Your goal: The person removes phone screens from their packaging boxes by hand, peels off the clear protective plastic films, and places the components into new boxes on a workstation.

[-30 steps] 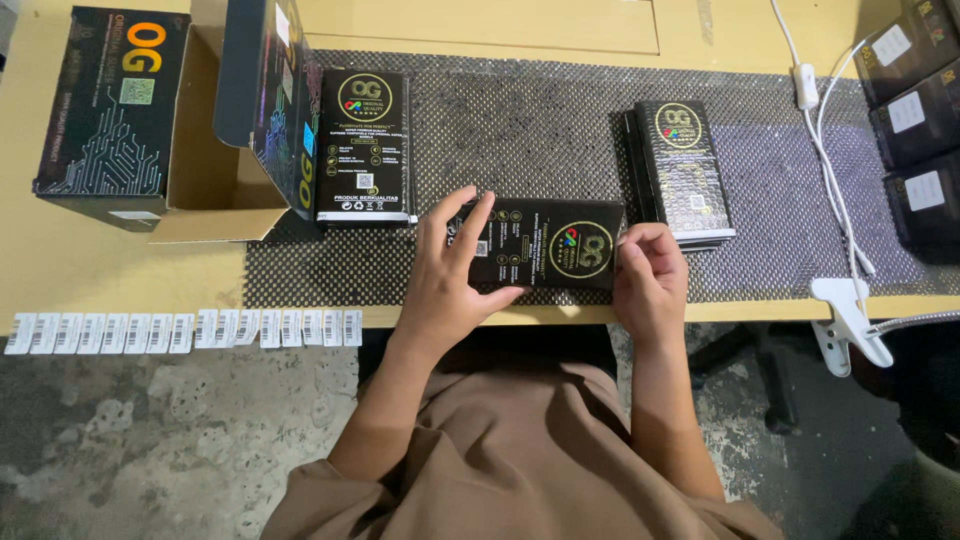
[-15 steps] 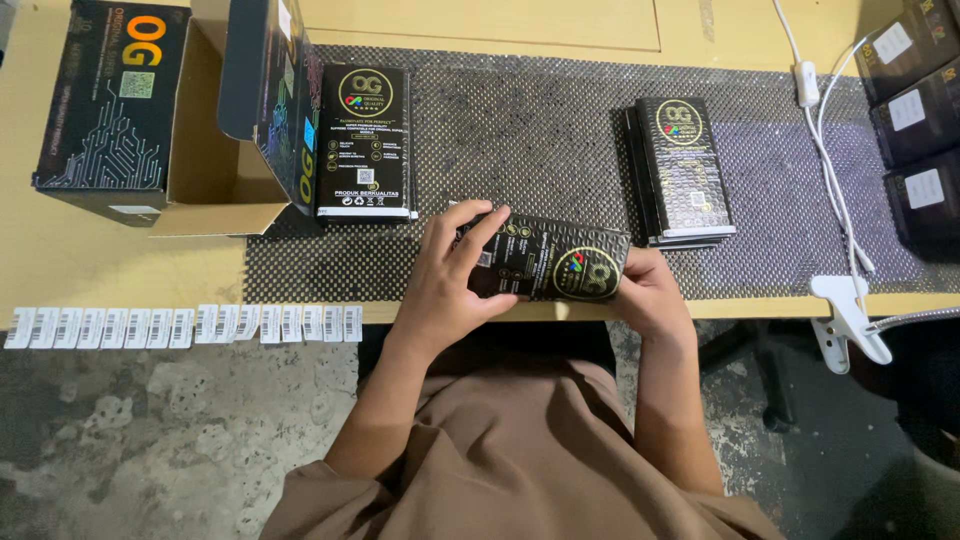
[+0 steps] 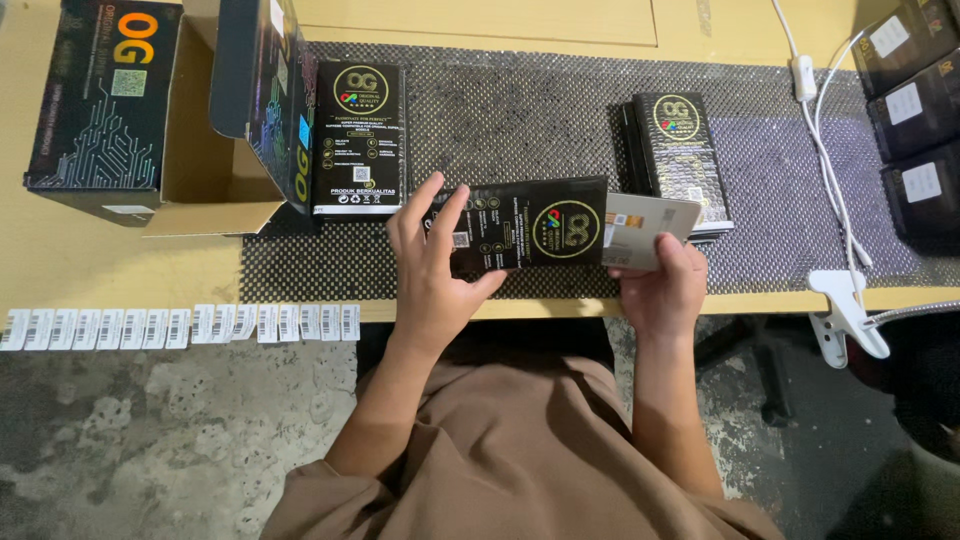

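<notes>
Left hand [image 3: 435, 275] gripped flat black printed sleeve [image 3: 525, 225] above counter [image 3: 60, 265] edge; right hand [image 3: 655, 285] pinched grey inner card [image 3: 645, 228], half out. Step judged: card-and-sleeve handling; further sliding needs straight alignment.

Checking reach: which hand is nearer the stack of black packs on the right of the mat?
Right. The right hand sits just below the stack; the left hand is farther left, holding the black sleeve.
</notes>
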